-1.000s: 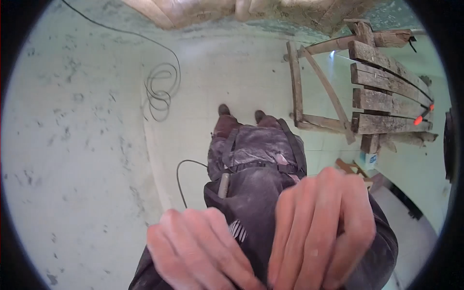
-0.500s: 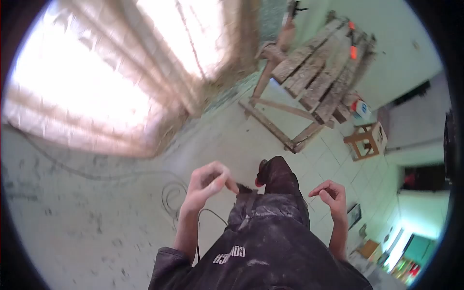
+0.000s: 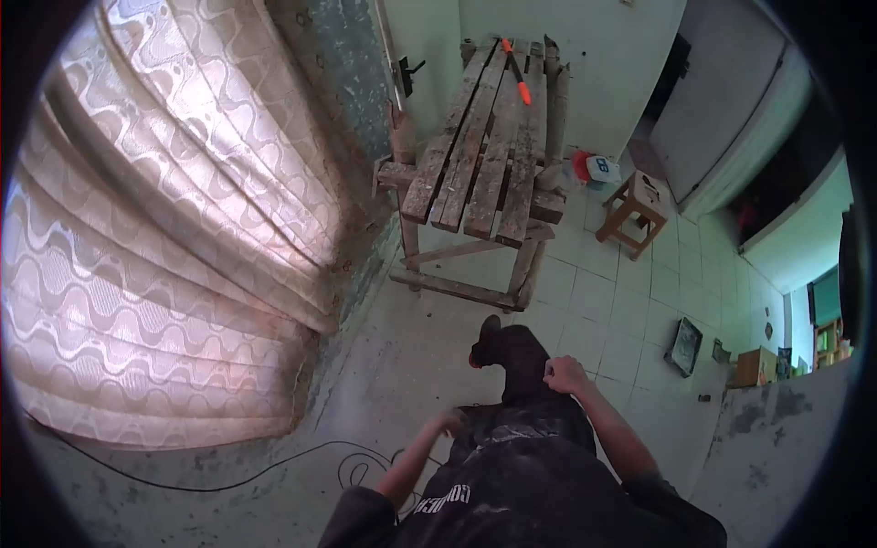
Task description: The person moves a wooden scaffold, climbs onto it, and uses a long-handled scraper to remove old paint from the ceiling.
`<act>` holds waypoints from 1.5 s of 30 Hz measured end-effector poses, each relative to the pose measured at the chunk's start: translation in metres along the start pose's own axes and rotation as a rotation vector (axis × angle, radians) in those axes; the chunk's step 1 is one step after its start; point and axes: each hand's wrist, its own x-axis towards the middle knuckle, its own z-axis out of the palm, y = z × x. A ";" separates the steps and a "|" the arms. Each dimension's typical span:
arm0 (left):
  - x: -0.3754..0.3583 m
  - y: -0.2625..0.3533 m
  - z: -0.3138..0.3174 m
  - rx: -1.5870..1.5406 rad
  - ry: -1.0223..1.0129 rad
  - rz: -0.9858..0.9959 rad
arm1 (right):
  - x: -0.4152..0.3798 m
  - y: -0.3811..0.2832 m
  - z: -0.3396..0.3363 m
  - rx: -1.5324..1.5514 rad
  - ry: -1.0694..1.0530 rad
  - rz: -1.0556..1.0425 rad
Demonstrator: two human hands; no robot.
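My left hand hangs low beside my left hip, near the dark clothing; its fingers are blurred. In front of my right thigh is my right hand, its fingers curled in, with no object visible in it. A weathered wooden slat bench stands ahead. On its far end lies a black tool with orange ends. I wear a dark shirt and dark trousers.
Patterned curtains hang on the left. A black cable runs along the floor. To the right are a wooden stool, a white-and-red package, a black tray and a cardboard box.
The view has turned, so the bench now appears more upright and central. Both hands have dropped closer to my body, and my right hand has moved inward and curled.
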 end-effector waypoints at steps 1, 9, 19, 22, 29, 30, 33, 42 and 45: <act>0.012 -0.008 0.014 0.085 0.055 0.004 | 0.001 0.000 -0.001 0.003 0.007 0.007; -0.070 -0.015 0.007 -0.327 -0.098 0.376 | -0.027 -0.044 -0.084 0.092 -0.420 -0.220; -0.066 0.026 -0.034 -0.212 -0.205 0.305 | 0.096 -0.085 -0.254 0.578 0.256 -0.292; -0.037 0.029 -0.066 -0.137 -0.259 0.372 | 0.176 -0.079 -0.351 0.737 0.621 -0.383; -0.235 0.229 -0.391 -0.134 0.692 0.113 | 0.472 -0.074 -0.508 0.303 0.724 -0.242; -0.246 0.244 -0.429 -0.249 1.191 0.482 | 0.513 -0.079 -0.510 0.320 0.702 -0.235; -0.260 0.378 -0.577 -0.101 1.776 0.481 | 0.629 -0.077 -0.497 0.015 0.916 -0.031; -0.259 0.398 -0.677 -0.244 0.808 -0.073 | 0.642 -0.075 -0.515 0.085 0.681 -0.036; -0.265 0.408 -0.681 -0.213 0.784 -0.120 | 0.645 -0.078 -0.521 0.103 0.674 -0.001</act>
